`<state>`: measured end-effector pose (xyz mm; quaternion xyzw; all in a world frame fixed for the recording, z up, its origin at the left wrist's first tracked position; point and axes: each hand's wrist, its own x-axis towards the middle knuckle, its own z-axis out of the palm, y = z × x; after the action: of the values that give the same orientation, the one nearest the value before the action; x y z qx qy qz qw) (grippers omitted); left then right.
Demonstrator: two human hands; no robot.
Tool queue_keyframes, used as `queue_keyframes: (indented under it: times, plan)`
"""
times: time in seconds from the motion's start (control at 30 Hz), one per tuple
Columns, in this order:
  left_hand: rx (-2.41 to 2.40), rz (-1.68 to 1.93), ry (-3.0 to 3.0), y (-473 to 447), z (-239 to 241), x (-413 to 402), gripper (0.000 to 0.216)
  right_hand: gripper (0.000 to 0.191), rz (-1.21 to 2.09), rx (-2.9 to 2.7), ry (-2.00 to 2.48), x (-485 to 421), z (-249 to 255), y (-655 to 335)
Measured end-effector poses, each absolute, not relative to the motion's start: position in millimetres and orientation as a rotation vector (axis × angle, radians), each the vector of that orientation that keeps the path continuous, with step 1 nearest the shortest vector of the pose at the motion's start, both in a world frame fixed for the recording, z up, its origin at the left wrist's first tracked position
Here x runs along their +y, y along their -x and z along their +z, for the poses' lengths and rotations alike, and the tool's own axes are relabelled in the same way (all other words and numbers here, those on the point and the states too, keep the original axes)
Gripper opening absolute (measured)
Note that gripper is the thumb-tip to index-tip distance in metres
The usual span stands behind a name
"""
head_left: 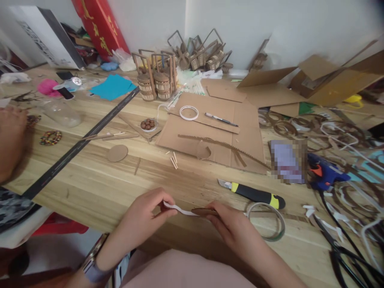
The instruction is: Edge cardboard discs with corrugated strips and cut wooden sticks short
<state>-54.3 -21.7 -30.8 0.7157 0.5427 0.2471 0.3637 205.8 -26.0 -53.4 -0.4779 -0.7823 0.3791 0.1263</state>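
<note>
My left hand (pixel 144 218) pinches the end of a thin white strip (pixel 180 209) at the front edge of the wooden table (pixel 99 188). My right hand (pixel 231 226) grips a small brown cardboard piece (pixel 201 211) to which the strip's other end leads. Both hands are closed and sit close together, just over the table's edge above my lap. A roll of clear tape (pixel 268 221) lies right beside my right hand. A yellow and black utility knife (pixel 253 194) rests just beyond it.
Cardboard sheets (pixel 216 132) with a white ring (pixel 189 113) and a pen (pixel 220 119) lie mid-table. A long black ruler (pixel 81 144) runs diagonally at left. A blue glue gun (pixel 325 174), scissors (pixel 345 252) and cardboard rings fill the right. Small cardboard baskets (pixel 156 82) stand at the back. Another person's arm (pixel 10 140) rests at far left.
</note>
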Motion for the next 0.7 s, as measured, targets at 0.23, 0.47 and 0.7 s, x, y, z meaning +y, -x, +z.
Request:
queue_keyframes:
  times: [0.23, 0.47, 0.7]
  plan:
    - [1.087, 0.849, -1.794, 16, -28, -16, 0.01, 0.017, 0.857, -2.4, 1.359, -27, -52, -199]
    - [0.959, 0.781, -2.013, 0, -32, -16, 0.026, 0.02, 0.852, -2.364, 1.346, -29, -57, -199]
    - [0.847, 0.841, -2.259, -10, -48, -18, 0.032, 0.017, 1.013, -2.08, 1.344, -28, -62, -198]
